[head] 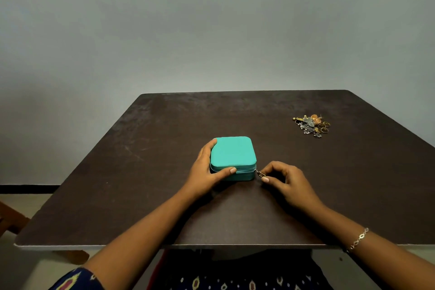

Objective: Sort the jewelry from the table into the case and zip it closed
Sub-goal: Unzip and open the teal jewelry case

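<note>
A square teal jewelry case (233, 153) lies flat with its lid down in the middle of the dark table (164, 207). My left hand (207, 172) grips its left side, fingers along the far left edge and thumb on the near side wall. At the case's near right corner, my right hand (287, 182) pinches the metal zipper pull (259, 173) between thumb and forefinger. A small heap of jewelry (312, 126), with several gold rings, silver beaded pieces and orange ornaments, lies at the far right of the table, apart from both hands.
The table's near edge (94, 246) runs just in front of me, and its far edge meets a plain grey wall (211, 30). A brown wooden piece of furniture (11, 219) shows at the lower left. A bracelet (357, 240) is on my right wrist.
</note>
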Demonstrator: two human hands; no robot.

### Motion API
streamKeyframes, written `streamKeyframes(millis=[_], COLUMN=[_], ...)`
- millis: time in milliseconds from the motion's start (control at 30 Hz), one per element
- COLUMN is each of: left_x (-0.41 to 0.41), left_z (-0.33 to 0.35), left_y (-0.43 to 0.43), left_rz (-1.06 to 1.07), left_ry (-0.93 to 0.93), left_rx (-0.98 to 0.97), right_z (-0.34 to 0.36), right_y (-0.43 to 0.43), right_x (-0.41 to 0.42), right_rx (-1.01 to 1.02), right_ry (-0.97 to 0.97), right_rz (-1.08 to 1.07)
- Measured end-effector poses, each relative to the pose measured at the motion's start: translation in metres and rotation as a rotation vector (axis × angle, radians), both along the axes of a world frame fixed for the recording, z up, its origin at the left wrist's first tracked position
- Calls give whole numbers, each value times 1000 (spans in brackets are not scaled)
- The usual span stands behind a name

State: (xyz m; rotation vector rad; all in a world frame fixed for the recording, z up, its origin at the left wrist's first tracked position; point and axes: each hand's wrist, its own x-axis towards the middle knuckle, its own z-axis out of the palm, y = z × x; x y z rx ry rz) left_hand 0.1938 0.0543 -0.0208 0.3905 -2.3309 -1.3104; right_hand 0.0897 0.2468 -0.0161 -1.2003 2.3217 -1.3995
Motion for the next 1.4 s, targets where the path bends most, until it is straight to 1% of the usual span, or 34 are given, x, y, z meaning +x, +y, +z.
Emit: streamKeyframes(millis=[67,167,200,267,300,333,400,467,533,667,767,867,933,1100,1400], left_x=[0,-1,0,2,5,8,13,15,16,10,2,1,0,1,-3], left_z=[0,-2,-3,-1,0,1,-2,-7,-9,-10,-7,-3,-2,2,7], left_y=[0,0,0,5,10,15,29,46,59,68,66,69,69,70,79], left_rz=[5,-6,-10,55,141,241,379,362,345,379,384,349,354,349,367], left_ry=[6,4,-6,-5,30,92,240,294,239,14,-139,-143,-138,-241,-235], left_rx=[-10,-31,-48,-112,-177,-286,-611,-856,-942,-944,-839,-669,-630,-620,-567], right_z=[1,-2,-3,-2,-1,-1,-1,-5,-10,-13,-13,-14,-14,-14,-10], right_y=[-1,-4,-6,-6,-6,-6,-6,-8,-10,-13,-14,-14,-14,-14,-13], right_x=[4,7,8,6,5,3,1,0,-3,-5,-5,-5,-6,-6,-4], right_rx=[-7,65,67,-31,-96,-146,-148,-69,-33,-34,-39,-49,-50,-59,-60], right_ry=[40,145,152,83,37,21,66,110,139,71,58,61,74,79,62], right_rz=[56,184,195,98,26,-26,-21,64,139,203,184,171,171,177,171])
